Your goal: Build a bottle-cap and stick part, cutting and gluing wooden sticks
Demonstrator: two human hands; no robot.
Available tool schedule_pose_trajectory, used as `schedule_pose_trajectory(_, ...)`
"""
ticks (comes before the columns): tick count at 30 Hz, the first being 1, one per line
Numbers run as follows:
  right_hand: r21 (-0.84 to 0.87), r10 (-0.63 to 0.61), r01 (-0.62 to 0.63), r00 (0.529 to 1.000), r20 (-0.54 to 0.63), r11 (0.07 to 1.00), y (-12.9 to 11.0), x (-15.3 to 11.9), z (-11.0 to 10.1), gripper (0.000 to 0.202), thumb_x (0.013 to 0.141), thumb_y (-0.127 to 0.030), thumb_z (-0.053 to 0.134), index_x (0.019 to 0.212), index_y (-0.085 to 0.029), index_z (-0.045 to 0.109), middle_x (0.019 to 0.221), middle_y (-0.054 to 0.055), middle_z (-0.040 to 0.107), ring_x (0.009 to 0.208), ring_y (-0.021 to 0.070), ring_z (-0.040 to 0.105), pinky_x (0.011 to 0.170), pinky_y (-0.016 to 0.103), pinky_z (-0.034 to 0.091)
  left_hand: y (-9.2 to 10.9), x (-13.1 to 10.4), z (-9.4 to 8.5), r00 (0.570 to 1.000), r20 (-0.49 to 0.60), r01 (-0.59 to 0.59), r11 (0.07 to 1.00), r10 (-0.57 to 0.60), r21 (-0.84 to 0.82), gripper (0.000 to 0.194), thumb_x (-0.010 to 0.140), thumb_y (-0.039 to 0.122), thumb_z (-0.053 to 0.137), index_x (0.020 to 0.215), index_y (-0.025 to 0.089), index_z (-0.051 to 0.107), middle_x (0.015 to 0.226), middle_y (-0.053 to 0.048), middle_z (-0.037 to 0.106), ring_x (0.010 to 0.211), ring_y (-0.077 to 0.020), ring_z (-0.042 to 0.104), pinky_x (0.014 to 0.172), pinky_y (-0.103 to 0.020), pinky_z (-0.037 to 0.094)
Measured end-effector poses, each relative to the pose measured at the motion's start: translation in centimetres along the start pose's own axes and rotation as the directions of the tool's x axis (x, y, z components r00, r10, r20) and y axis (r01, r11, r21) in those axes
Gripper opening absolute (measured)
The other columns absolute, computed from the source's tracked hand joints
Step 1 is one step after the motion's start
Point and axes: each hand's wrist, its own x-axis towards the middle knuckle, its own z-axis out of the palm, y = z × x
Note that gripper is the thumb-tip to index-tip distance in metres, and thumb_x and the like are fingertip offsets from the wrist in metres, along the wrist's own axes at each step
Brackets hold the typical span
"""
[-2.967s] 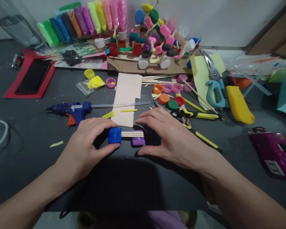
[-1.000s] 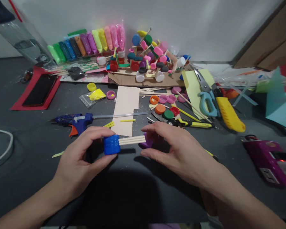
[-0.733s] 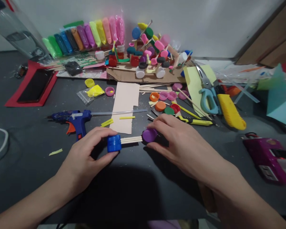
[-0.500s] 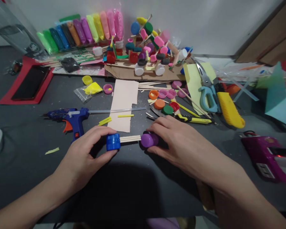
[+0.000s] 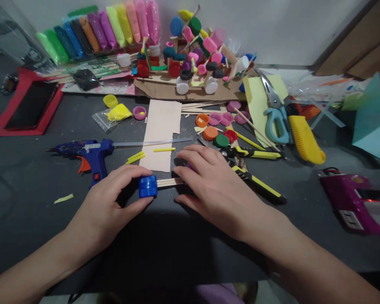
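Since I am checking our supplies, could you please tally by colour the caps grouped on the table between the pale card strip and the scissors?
Pink caps: 4
Orange caps: 2
Green caps: 1
Red caps: 1
Total visible in that group: 8

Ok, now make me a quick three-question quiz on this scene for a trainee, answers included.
1. Which hand grips the blue bottle caps? A: left. B: right. C: both.
2. True or false: the scissors lie on the red paper.
3. Fill in: the trigger of the glue gun is coloured ____.

Key: 1. A, the left hand. 2. False, they lie partly on pale yellow paper. 3. Orange.
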Motion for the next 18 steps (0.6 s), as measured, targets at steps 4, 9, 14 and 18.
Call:
schedule_pose_trajectory(4,-0.006,-0.015,0.015,1.0,-0.006,1.0,-0.28,0.65,1.26,0.013,0.093,-0.019,0.055,0.09,-0.014,0.067,0.117,0.018,0.063,0.121,0.0327,0.046,0.101,0.05,0.04,0.12,0.02,-0.03,1.0,0.006,-0.013,1.0,0.013,0.003,0.03,0.085,0.031,0.067,0.114,0.029,0.058,0.114,-0.002,0.068,0.103,-0.023,0.066,0.091,-0.035,0.054)
schedule_pose_trajectory(9,0.034,-0.029,0.031,0.998,-0.055,0.999,-0.19,0.62,1.06,0.021,0.097,-0.02,0.048,0.088,-0.014,0.067,0.111,0.015,0.066,0.116,0.0298,0.05,0.099,0.048,0.04,0.0,-0.05,0.02,1.0,0.014,-0.027,0.999,0.026,0.018,0.03,0.085,0.029,0.066,0.114,0.029,0.057,0.115,-0.001,0.067,0.105,-0.0212,0.065,0.092,-0.032,0.052)
schedule_pose_trajectory(14,0.041,-0.042,0.045,0.996,-0.076,0.998,-0.29,0.54,0.96,0.022,0.097,-0.019,0.047,0.086,-0.016,0.066,0.108,0.013,0.067,0.115,0.0288,0.051,0.099,0.047,0.039,-0.19,-0.17,0.06,0.998,0.05,-0.027,1.0,0.027,0.004,0.031,0.087,0.031,0.066,0.116,0.028,0.057,0.117,-0.002,0.067,0.108,-0.0211,0.063,0.093,-0.033,0.051)
schedule_pose_trajectory(18,0.045,-0.06,0.064,0.995,-0.083,0.997,-0.44,0.51,1.19,0.018,0.094,-0.012,0.048,0.087,-0.015,0.065,0.108,0.014,0.066,0.116,0.0285,0.05,0.1,0.047,0.038,-0.1,-0.12,0.22,0.999,0.036,-0.037,0.999,0.036,0.03,0.029,0.086,0.03,0.067,0.114,0.026,0.059,0.115,-0.004,0.068,0.107,-0.0224,0.063,0.091,-0.035,0.051)
